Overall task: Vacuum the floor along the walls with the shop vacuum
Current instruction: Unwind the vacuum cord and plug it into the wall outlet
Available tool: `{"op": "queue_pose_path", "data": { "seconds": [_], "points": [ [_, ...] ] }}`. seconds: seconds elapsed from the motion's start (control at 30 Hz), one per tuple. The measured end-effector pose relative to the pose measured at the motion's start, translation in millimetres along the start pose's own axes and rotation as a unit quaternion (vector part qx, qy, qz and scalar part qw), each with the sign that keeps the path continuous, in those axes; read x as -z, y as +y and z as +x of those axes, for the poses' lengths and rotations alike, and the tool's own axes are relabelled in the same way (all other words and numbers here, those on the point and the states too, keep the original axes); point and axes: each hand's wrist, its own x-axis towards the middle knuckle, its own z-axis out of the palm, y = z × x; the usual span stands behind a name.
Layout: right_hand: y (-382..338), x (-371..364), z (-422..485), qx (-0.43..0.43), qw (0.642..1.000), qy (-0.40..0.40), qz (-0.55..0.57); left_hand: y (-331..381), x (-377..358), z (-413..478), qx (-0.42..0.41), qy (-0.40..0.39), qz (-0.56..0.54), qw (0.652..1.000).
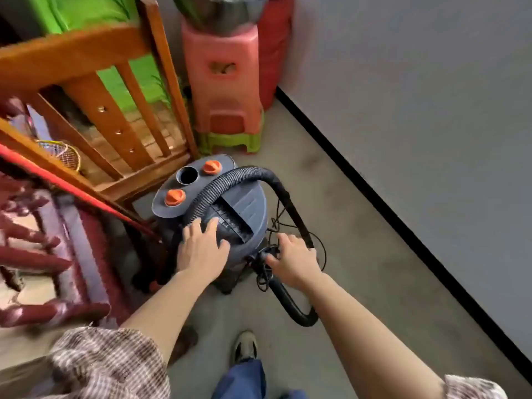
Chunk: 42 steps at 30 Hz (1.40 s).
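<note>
Shop vacuum (239,214) stands on the grey floor (359,269), its left side close against a wooden slatted frame (86,67) and a slanting red pole (72,188). Dark red carved furniture (37,254) fills the left edge below them. Just beyond the canister a stack of pink stools (224,90) sits on a green stool (230,141), with a metal basin (221,10) on top and a red container (275,47) behind, beside the wall (417,96). Open room lies to the right only — a bare strip of floor runs between the canister and the black baseboard (374,194), widening toward the bottom of the view.

Left hand (201,249): palm down on the grey lid, fingers straight and spread. Right hand (293,260): fingers curled round the black hose (230,182) at the canister's right side, thumb pointing toward the canister. The hose arches from the lid over to the right, drops into the right hand, and loops on the floor below it. A thin black cord (288,223) tangles beside the hose there; where it ends cannot be told.

Hidden or unclear — the canister's lower body is covered by the left hand and forearm. Basin and red container are cut off by the top edge. The frame and carved furniture are blurred. One shoe (245,345) shows on the floor between the forearms
</note>
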Motion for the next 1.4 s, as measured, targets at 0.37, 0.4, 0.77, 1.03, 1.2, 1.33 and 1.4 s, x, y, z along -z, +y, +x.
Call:
{"op": "queue_pose_path", "data": {
  "seconds": [0.37, 0.4, 0.77, 1.03, 1.2, 1.33, 1.4],
  "points": [
    [-19, -58, 115, 0.121, 0.992, 0.017, 0.033, -32, -40, 96, -0.099, 0.059, 0.168, 0.979],
    [-19, -62, 117, 0.113, 0.992, 0.026, 0.047, -33, -42, 96, -0.104, 0.070, 0.170, 0.977],
    [-5, -85, 96, 0.099, 0.981, 0.096, 0.134, -45, -63, 76, -0.130, 0.100, 0.135, 0.977],
    [46, -116, 25, 0.095, 0.980, 0.116, 0.128, -27, -110, 3, -0.140, 0.106, 0.131, 0.976],
    [93, -132, -29, 0.101, 0.978, 0.117, 0.137, -4, -147, -54, -0.140, 0.111, 0.144, 0.973],
    [133, -147, -77, 0.099, 0.977, 0.114, 0.149, 11, -179, -104, -0.165, 0.117, 0.157, 0.967],
    [151, -153, -99, 0.096, 0.976, 0.114, 0.157, 19, -191, -127, -0.176, 0.127, 0.154, 0.964]
  ]
}}
